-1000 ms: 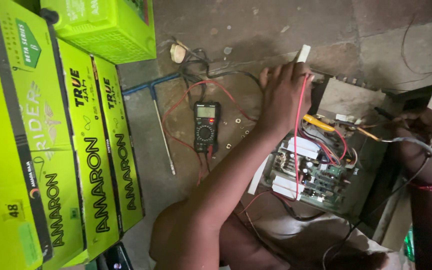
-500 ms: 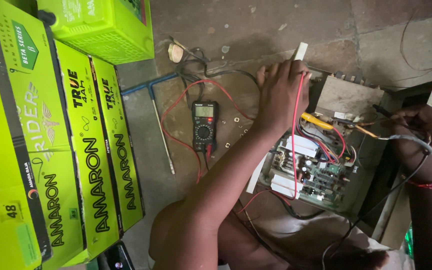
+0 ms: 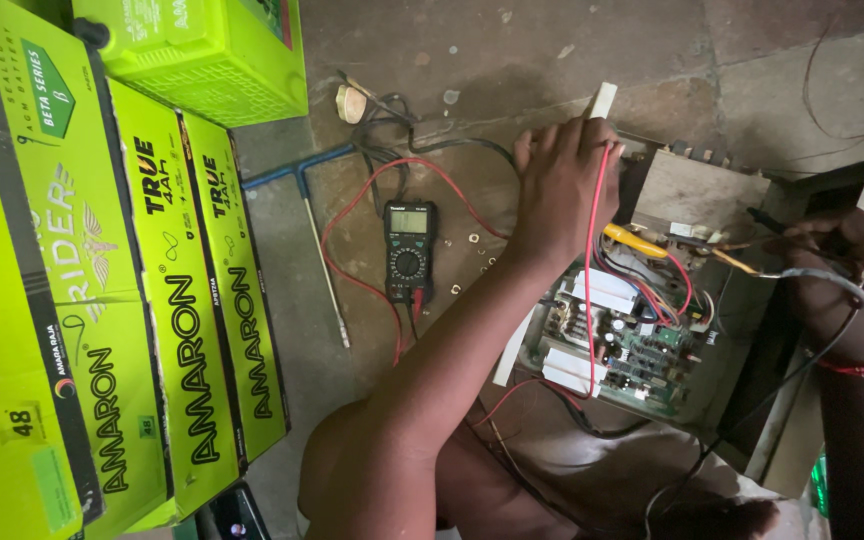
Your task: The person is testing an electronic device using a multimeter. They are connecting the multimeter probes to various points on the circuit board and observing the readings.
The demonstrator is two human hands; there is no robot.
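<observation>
My left hand [image 3: 560,190] reaches over the floor to the top edge of an opened metal case [image 3: 702,190]. Its fingers are closed on a red test lead [image 3: 589,300], and a small white piece [image 3: 603,100] sticks out above them. The lead runs down across a green circuit board [image 3: 624,345] inside the case. My right hand [image 3: 840,262] is at the case's right side, gripping a thin dark probe [image 3: 752,262] that points left at the wiring, with a grey cable [image 3: 820,275] looped over it. A black multimeter [image 3: 409,250] lies left of the case.
Bright green cartons [image 3: 132,300] stand in a row along the left, with a green battery [image 3: 202,50] above them. A blue T-handle wrench [image 3: 317,230], a tape roll [image 3: 352,102], loose screws and tangled wires lie on the concrete floor. A phone [image 3: 232,518] sits at the bottom.
</observation>
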